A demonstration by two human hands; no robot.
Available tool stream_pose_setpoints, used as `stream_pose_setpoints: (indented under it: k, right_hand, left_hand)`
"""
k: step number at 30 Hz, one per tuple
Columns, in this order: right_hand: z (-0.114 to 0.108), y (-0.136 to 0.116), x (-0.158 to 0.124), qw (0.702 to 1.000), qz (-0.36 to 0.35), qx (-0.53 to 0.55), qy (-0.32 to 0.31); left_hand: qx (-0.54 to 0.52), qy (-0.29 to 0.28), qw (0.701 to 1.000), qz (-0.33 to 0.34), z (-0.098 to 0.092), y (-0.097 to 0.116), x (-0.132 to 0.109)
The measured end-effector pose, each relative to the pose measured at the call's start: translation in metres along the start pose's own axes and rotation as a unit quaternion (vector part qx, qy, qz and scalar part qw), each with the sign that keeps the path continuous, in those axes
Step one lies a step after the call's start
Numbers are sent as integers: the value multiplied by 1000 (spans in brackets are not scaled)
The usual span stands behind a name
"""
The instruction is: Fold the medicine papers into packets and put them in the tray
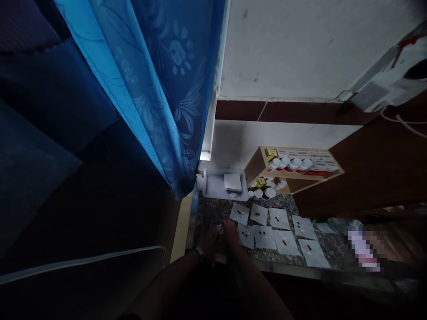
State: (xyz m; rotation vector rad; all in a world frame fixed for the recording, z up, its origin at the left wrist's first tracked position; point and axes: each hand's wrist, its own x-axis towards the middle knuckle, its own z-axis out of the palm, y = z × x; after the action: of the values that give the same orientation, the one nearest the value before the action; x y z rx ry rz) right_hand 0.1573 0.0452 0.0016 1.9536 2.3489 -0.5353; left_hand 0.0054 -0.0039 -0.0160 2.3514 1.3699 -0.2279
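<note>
At the left end of the speckled counter, my left hand (208, 239) and my right hand (230, 230) are close together. A small white piece of paper (219, 228) shows between them, and the fingers of both hands are bent around it. Dim light hides the finer detail of the grip. To the right of my hands, several square white papers lie in two rows, such as this front paper (266, 241), with small dark and light pills on them. A stack of white paper (232, 182) sits in a white tray (207, 192) behind my hands.
A wooden shelf (302, 178) holds white bottles (284, 162) and boxes; more bottles (269, 193) stand below. A blue curtain (182, 106) hangs at the left. On the right are a clear plastic container (336, 223) and a blurred-out patch (363, 251). The counter's front edge (283, 268) lies near my forearms.
</note>
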Motion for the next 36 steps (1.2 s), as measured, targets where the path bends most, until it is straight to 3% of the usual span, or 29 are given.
stream_pose_setpoints:
  k: [5,7,12,19,26,36]
  right_hand:
    - [13,10,-10,987,-153,-20,36]
    - [17,13,-16,982,-184,-26,45]
    - [11,12,-17,989,-138,-27,46]
    - [-11,-1,4,999,-29,-1,-22]
    - [-22,-5,19,995,-4,11,-97]
    - [-21,5,24,993,15,63,-101]
  left_hand:
    - [2,24,1000,-5,8,1,1]
    - [-1,17,1000,-4,11,1,2]
    - [-11,-11,999,28,8,-5,3]
    - [27,6,998,54,-13,-10,-2]
    - [2,-17,998,60,-27,-11,-7]
    - [12,-5,997,82,-17,-22,-3]
